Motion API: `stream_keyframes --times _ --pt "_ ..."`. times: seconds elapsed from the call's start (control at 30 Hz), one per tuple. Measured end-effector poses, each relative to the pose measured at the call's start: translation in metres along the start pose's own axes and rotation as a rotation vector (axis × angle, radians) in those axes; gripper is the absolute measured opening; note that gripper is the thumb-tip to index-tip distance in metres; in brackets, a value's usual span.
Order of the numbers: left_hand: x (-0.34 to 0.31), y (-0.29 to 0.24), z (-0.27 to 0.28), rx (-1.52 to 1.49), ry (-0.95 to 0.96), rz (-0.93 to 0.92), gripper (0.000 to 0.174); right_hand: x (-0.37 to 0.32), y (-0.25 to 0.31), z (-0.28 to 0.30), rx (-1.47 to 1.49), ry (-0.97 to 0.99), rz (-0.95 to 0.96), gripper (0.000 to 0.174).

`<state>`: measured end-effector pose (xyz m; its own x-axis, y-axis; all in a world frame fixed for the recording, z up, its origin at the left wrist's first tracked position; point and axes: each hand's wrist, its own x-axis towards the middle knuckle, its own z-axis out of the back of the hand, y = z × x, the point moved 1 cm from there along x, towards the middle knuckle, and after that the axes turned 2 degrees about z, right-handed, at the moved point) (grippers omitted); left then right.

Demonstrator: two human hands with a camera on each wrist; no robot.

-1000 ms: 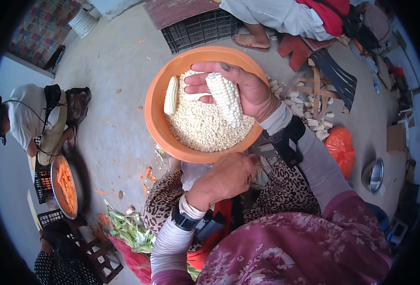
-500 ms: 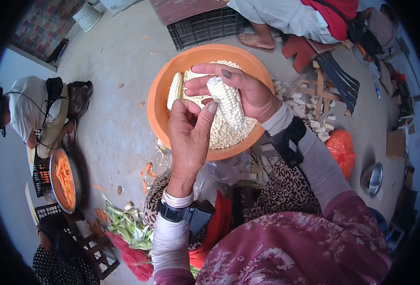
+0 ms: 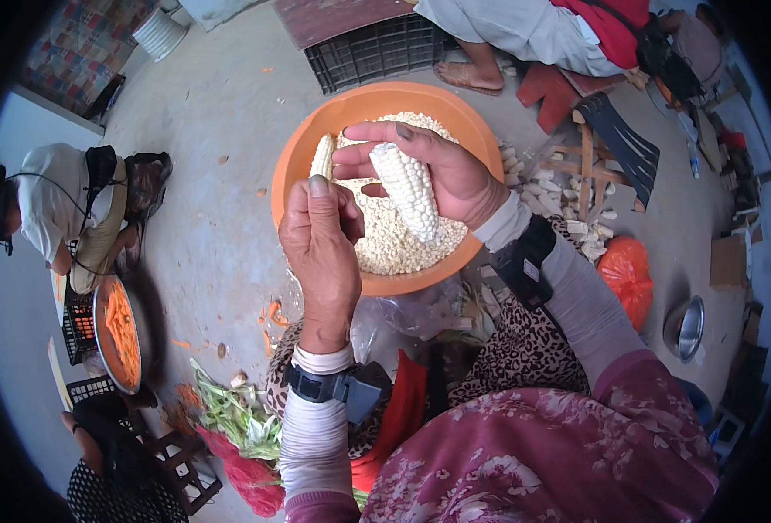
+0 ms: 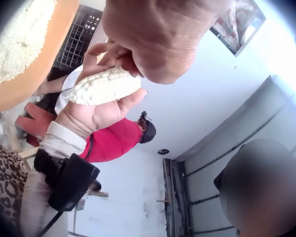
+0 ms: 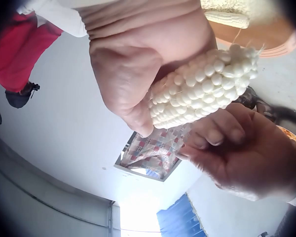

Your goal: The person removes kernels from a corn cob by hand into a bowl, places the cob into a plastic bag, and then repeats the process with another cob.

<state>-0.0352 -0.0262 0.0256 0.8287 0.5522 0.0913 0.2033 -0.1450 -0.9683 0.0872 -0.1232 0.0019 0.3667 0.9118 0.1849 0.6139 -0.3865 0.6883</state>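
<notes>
My right hand holds a white corn cob full of kernels, the cob lying across the palm. Fine silk strands stick out from one end of the cob in the right wrist view. Just left of it is my left hand, raised with curled fingers and the thumb against them; nothing shows in its grasp. Both hands are over an orange basin heaped with loose white kernels. Another cob leans at the basin's left side, its lower part hidden behind my left hand.
Stripped cobs lie on the floor right of the basin, beside an orange bag and a metal bowl. A black crate stands beyond. Husks lie near my left knee. Other people sit around, one by a bowl of carrots.
My left hand rose from near my lap to the cob, then shifted slightly left with its fingers curling in. My right hand keeps holding the corn cob over the basin.
</notes>
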Motion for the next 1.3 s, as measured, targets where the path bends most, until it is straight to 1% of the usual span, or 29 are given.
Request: stream_keyframes --times 0.03,0.07,0.1,0.17,0.2,0.23,0.27,0.3,0.33,0.37,0.4,0.43,0.5,0.6,0.67,0.7,0.77,0.8,0.87,0.9,0.97,1.0,1.07,1.13,1.2,1.27,1.3 --pt "0.002 0.002 0.004 -0.024 -0.138 0.017 0.026 0.0 0.0 0.001 -0.002 -0.038 0.01 0.063" --pt "0.003 0.005 0.008 -0.011 -0.099 0.057 0.024 0.0 0.001 0.001 -0.017 -0.058 0.031 0.057" --pt "0.002 0.006 0.005 -0.01 -0.098 0.053 0.024 0.0 0.001 -0.001 -0.018 -0.055 0.033 0.057" --pt "-0.001 0.009 -0.007 0.111 0.092 0.193 0.025 0.0 0.001 -0.004 -0.137 -0.156 0.062 0.051" --pt "-0.005 0.014 -0.013 0.091 0.158 0.179 0.029 0.0 0.0 -0.006 -0.1 -0.2 0.058 0.05" --pt "-0.009 0.022 -0.021 0.069 0.224 0.164 0.035 0.001 0.0 -0.006 -0.101 -0.199 0.058 0.05" --pt "-0.01 0.031 -0.028 0.077 0.182 0.022 0.04 0.001 -0.001 -0.005 -0.137 -0.203 0.061 0.053" --pt "-0.009 0.029 -0.027 0.077 0.182 0.022 0.04 0.0 -0.001 -0.005 -0.173 -0.207 0.064 0.056" --pt "-0.008 0.026 -0.024 0.082 0.202 0.153 0.04 0.001 -0.001 -0.007 -0.19 -0.169 0.091 0.066" --pt "-0.006 0.023 -0.021 0.087 0.223 0.284 0.04 0.002 0.0 -0.007 -0.19 -0.17 0.092 0.066" --pt "-0.005 0.019 -0.017 0.118 0.239 0.325 0.037 0.003 0.002 -0.007 -0.117 -0.137 0.099 0.07" --pt "-0.006 0.017 -0.016 0.119 0.241 0.324 0.037 0.004 0.004 -0.007 -0.044 -0.104 0.107 0.074" --pt "-0.008 0.014 -0.014 -0.042 0.24 0.392 0.033 0.004 0.005 -0.007 -0.047 -0.078 0.116 0.077" --pt "-0.008 0.009 -0.013 -0.073 0.253 0.41 0.032 0.002 0.008 -0.008 -0.05 -0.047 0.099 0.072" --pt "-0.008 0.008 -0.013 -0.086 0.263 0.422 0.032 0.001 0.01 -0.007 -0.119 -0.011 0.118 0.062" --pt "-0.008 0.007 -0.013 -0.09 0.274 0.429 0.032 0.001 0.011 -0.006 -0.119 -0.012 0.12 0.062" --pt "-0.008 0.007 -0.013 -0.092 0.285 0.437 0.033 0.001 0.012 -0.002 -0.102 0.0 0.13 0.052" --pt "-0.008 0.007 -0.013 -0.085 0.291 0.439 0.033 0.0 0.015 -0.001 -0.101 0.0 0.132 0.052" --pt "-0.008 0.007 -0.012 -0.078 0.297 0.441 0.033 -0.002 0.019 0.0 -0.111 -0.002 0.107 0.045" --pt "-0.008 0.008 -0.011 -0.118 0.313 0.458 0.033 -0.003 0.021 0.001 -0.112 -0.002 0.107 0.045" --pt "-0.008 0.009 -0.011 -0.157 0.328 0.474 0.034 -0.005 0.023 0.003 -0.272 -0.025 0.137 0.037" --pt "-0.008 0.009 -0.01 -0.175 0.335 0.477 0.036 -0.005 0.024 0.003 -0.272 -0.026 0.137 0.037" --pt "-0.009 0.01 -0.011 -0.194 0.341 0.481 0.038 -0.005 0.026 0.003 -0.261 -0.052 0.15 0.029" --pt "-0.01 0.011 -0.012 -0.145 0.317 0.494 0.041 -0.007 0.028 0.003 -0.259 -0.072 0.147 0.027" --pt "-0.009 0.014 -0.011 -0.172 0.326 0.501 0.039 -0.006 0.027 0.003 -0.258 -0.093 0.144 0.026" --pt "-0.007 0.017 -0.01 -0.199 0.335 0.506 0.037 -0.005 0.025 0.004 -0.273 -0.219 0.159 0.027" --pt "-0.006 0.018 -0.01 -0.253 0.343 0.532 0.037 -0.005 0.024 0.005 -0.273 -0.219 0.16 0.027"
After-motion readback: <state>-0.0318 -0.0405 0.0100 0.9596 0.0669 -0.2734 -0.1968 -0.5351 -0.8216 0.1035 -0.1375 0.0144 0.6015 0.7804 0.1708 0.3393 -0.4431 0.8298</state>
